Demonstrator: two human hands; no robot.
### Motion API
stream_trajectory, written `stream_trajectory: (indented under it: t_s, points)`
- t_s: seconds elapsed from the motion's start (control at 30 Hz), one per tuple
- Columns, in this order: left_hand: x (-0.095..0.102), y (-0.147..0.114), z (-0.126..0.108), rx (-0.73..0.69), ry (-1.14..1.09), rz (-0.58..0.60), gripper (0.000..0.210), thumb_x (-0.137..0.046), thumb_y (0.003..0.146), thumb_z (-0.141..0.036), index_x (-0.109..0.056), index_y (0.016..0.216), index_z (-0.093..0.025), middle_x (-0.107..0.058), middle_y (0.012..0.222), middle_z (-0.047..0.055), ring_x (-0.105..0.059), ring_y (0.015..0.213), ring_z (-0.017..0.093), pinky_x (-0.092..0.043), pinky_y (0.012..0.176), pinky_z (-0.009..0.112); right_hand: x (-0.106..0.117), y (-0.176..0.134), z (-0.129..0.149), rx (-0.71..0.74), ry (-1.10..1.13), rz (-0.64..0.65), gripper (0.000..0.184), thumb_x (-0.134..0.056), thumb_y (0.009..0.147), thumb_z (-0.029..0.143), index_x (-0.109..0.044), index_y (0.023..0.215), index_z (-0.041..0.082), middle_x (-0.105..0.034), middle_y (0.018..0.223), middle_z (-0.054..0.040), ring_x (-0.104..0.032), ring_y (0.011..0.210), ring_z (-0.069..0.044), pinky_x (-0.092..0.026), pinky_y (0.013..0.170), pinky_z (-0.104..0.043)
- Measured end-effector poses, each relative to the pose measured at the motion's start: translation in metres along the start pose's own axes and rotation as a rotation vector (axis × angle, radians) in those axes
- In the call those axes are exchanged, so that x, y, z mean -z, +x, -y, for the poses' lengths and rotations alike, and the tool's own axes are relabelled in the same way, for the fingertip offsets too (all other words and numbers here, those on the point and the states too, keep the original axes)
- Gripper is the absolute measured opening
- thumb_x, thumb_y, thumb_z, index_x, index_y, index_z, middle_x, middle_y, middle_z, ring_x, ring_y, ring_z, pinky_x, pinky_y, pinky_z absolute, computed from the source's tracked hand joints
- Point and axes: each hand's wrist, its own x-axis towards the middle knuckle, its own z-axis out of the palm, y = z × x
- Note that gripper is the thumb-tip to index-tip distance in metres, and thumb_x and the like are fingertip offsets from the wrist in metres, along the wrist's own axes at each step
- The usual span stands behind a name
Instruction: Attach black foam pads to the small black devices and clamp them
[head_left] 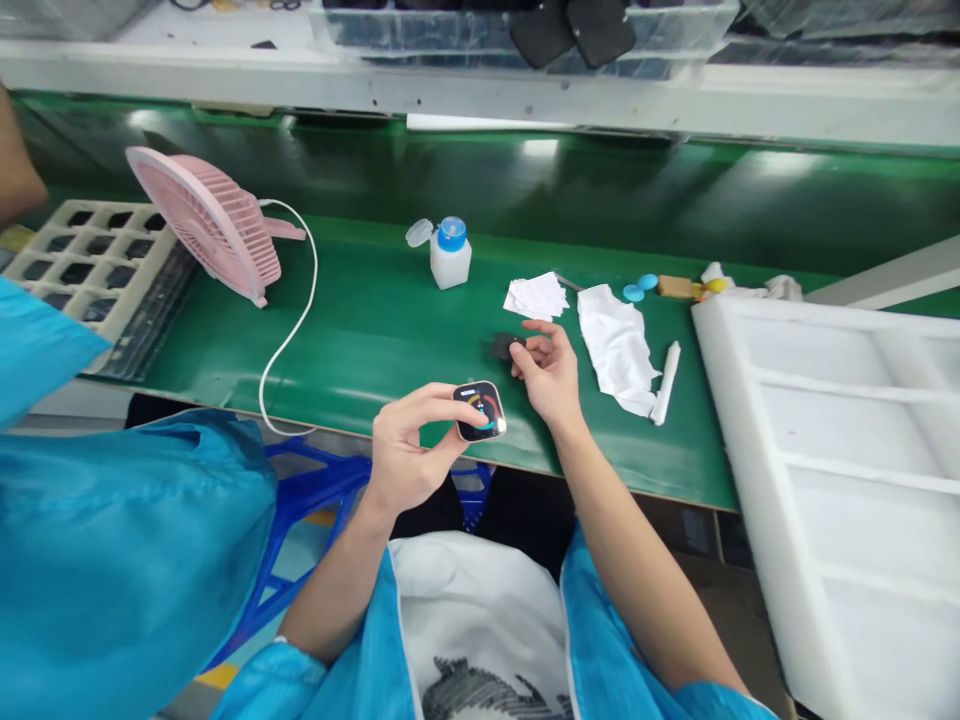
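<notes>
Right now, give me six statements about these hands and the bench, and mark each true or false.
1. The left hand holds a smartwatch. True.
2. The smartwatch display is blank. False: it shows coloured graphics.
3. The right hand pinches a small dark piece. True.
4. A white bottle stands with its clear cap flipped open. True.
5. The pink fan is to the right of the white bottle. False: the pink fan is to its left.
6. The white bottle stands on the white papers. False: it stands apart from the white papers.
</notes>
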Motion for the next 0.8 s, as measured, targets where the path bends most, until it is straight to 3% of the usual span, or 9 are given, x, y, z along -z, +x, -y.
stream_trajectory:
  t_s: [0.2, 0.37, 0.53, 0.8]
  points:
    - [-0.003, -0.006, -0.005, 0.105, -0.163, 0.087, 0.021, -0.063, 0.096, -0.016, -0.076, 0.11, -0.024, -0.07, 0.121, 0.011, -0.072, 0.107, 0.027, -0.065, 0.088, 0.042, 0.0, 0.0, 0.0, -0.015, -0.008, -0.001, 0.04, -0.074, 0.083, 0.04, -0.057, 0.116, 0.025, -0.055, 0.078, 0.0059, -0.057, 0.055, -0.011, -0.044, 0.049, -0.024]
    - [-0.006, -0.007, -0.007, 0.093, -0.043, -0.017, 0.01, -0.072, 0.093, -0.016, -0.076, 0.1, -0.022, -0.072, 0.112, 0.01, -0.073, 0.1, 0.024, -0.066, 0.082, 0.036, 0.0, 0.0, -0.001, -0.01, -0.019, 0.003, 0.041, -0.074, 0.084, 0.041, -0.057, 0.117, 0.025, -0.055, 0.078, 0.0058, -0.057, 0.055, -0.011, -0.044, 0.05, -0.025]
    - [-0.008, -0.006, -0.003, 0.033, 0.005, -0.011, 0.012, -0.07, 0.094, -0.012, -0.074, 0.097, -0.023, -0.074, 0.11, 0.008, -0.073, 0.103, 0.024, -0.065, 0.082, 0.036, 0.0, -0.001, 0.0, -0.013, -0.011, -0.004, 0.041, -0.075, 0.083, 0.042, -0.057, 0.116, 0.025, -0.055, 0.078, 0.0059, -0.057, 0.054, -0.011, -0.044, 0.049, -0.025]
    - [-0.016, -0.008, -0.007, 0.104, -0.105, -0.125, 0.035, -0.074, 0.091, -0.01, -0.047, 0.107, -0.025, -0.077, 0.107, 0.003, -0.077, 0.094, 0.018, -0.065, 0.077, 0.03, 0.0, -0.001, 0.001, -0.022, -0.009, -0.003, 0.041, -0.076, 0.083, 0.041, -0.058, 0.116, 0.025, -0.057, 0.078, 0.0055, -0.057, 0.054, -0.012, -0.044, 0.049, -0.025]
